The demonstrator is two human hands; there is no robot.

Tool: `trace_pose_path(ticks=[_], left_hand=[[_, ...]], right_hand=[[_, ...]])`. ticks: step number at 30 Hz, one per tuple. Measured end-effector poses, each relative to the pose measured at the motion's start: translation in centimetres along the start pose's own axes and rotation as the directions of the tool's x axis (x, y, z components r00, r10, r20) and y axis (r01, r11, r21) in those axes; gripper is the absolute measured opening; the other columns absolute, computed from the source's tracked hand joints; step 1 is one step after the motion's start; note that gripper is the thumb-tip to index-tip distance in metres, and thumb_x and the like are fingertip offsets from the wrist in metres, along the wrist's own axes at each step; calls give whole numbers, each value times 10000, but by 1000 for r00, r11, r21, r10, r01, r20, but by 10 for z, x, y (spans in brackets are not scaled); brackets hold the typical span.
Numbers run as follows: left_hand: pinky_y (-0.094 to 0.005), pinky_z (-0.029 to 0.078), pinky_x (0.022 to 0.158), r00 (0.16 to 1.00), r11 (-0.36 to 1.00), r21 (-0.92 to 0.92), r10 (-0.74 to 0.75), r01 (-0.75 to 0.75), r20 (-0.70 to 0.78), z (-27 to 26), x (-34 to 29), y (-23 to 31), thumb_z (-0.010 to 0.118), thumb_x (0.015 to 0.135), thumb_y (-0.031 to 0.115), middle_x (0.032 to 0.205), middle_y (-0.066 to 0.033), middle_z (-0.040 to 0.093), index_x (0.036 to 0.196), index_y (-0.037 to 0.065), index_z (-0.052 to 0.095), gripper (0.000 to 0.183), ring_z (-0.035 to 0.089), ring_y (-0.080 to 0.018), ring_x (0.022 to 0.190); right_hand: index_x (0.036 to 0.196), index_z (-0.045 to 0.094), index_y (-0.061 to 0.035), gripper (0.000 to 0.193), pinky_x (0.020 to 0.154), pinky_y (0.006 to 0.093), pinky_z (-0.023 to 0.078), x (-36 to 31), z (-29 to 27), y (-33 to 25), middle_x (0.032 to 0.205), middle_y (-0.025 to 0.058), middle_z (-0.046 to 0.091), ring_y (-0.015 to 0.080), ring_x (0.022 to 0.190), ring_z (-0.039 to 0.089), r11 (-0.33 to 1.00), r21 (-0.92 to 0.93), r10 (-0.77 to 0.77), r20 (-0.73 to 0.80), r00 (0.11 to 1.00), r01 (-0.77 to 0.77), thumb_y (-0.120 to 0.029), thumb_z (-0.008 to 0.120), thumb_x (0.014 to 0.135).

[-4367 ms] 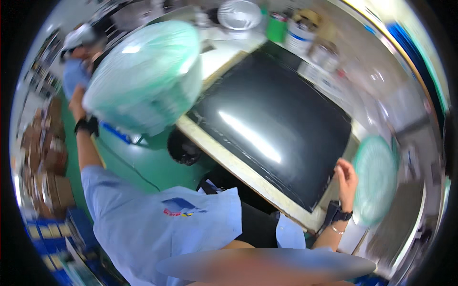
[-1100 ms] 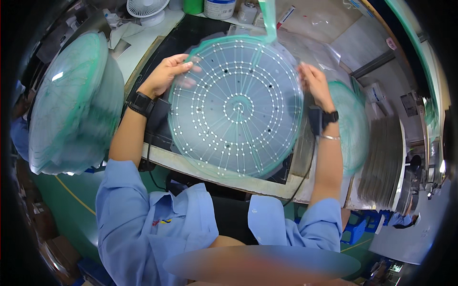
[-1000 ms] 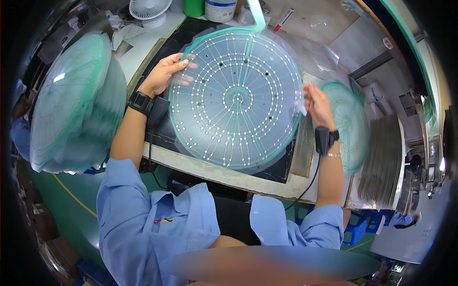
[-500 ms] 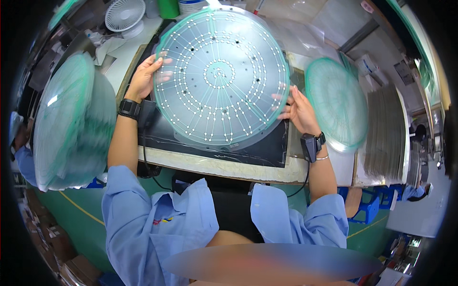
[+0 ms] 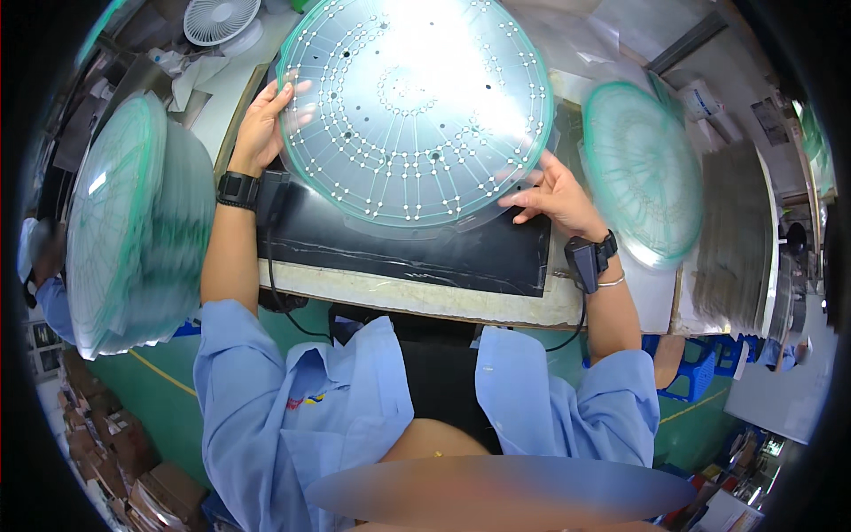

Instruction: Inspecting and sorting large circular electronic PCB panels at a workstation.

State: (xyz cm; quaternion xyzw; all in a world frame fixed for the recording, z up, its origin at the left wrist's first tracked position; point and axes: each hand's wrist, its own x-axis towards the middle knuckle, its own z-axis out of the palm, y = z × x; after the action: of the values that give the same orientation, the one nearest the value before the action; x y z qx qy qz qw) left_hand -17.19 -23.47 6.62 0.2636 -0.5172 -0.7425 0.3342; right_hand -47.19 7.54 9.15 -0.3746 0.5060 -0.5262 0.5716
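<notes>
A large round see-through sheet (image 5: 403, 146), printed with green lines and rings of small white dots, is held up by its rim over a black mat (image 5: 399, 253). At its left edge my left hand (image 5: 262, 129) grips it, the thumb near the rim and fingertips showing through from behind. My right hand (image 5: 558, 197) holds the lower right edge, with some fingers seen through the sheet. Bright glare washes out the sheet's upper middle, and its top runs out of the picture. The mat lies on a pale worktable (image 5: 390, 294).
On the left stands a tall stack of similar round sheets (image 5: 120, 230). Another pile of green-rimmed round sheets (image 5: 643, 168) lies to the right, beside a stack of thin grey sheets (image 5: 734, 239). A white fan (image 5: 220, 19) sits at the back left. Beyond the table's left end a person (image 5: 51, 293) is partly visible.
The round sheet has moved up and away, and strong glare now covers its upper middle. My right hand has shifted slightly along with the rim. The whole view has shifted a little.
</notes>
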Motion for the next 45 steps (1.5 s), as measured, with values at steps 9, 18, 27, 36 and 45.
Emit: trace_pose_path(ticks=[9,18,27,36,45], left_hand=[[-292,489,831,995,992,-116,51,-40,90,3,1,-4,476,917,106,1076,-59,568,1201,13,463,299,571,-140,937],[-338,481,879,981,976,-208,99,-62,170,13,-7,3,504,893,77,1153,-137,550,1209,-18,426,339,575,-197,1010],[-293,487,844,923,923,153,317,-353,216,33,-33,29,516,885,81,1128,-80,588,1213,19,512,334,580,-173,1016],[-306,410,945,938,912,229,345,-341,27,32,-27,22,533,880,161,1313,-149,436,1382,-5,228,610,461,-200,1180],[-435,473,881,926,998,64,-39,16,375,15,-16,15,417,948,239,1283,-197,442,1351,8,262,489,549,-305,1060]], right_hand=[[1348,254,-23,625,587,222,562,8,5,-4,1210,204,502,220,881,627,992,-38,-120,-99,988,116,33,564,809],[1274,341,-12,473,481,174,488,21,-17,-10,1214,197,510,190,866,626,922,-159,-386,-317,866,353,13,540,845],[1177,504,-26,312,599,196,410,25,-6,-44,967,10,569,76,760,513,798,-354,-596,-585,551,488,-144,552,893],[1370,267,-31,515,796,339,504,29,-5,-17,1301,109,454,224,994,574,964,95,-181,-453,873,249,-94,474,902],[1257,407,-50,376,677,291,538,33,-21,-9,1223,80,522,216,904,614,940,-24,-314,-456,833,341,-49,496,891]])
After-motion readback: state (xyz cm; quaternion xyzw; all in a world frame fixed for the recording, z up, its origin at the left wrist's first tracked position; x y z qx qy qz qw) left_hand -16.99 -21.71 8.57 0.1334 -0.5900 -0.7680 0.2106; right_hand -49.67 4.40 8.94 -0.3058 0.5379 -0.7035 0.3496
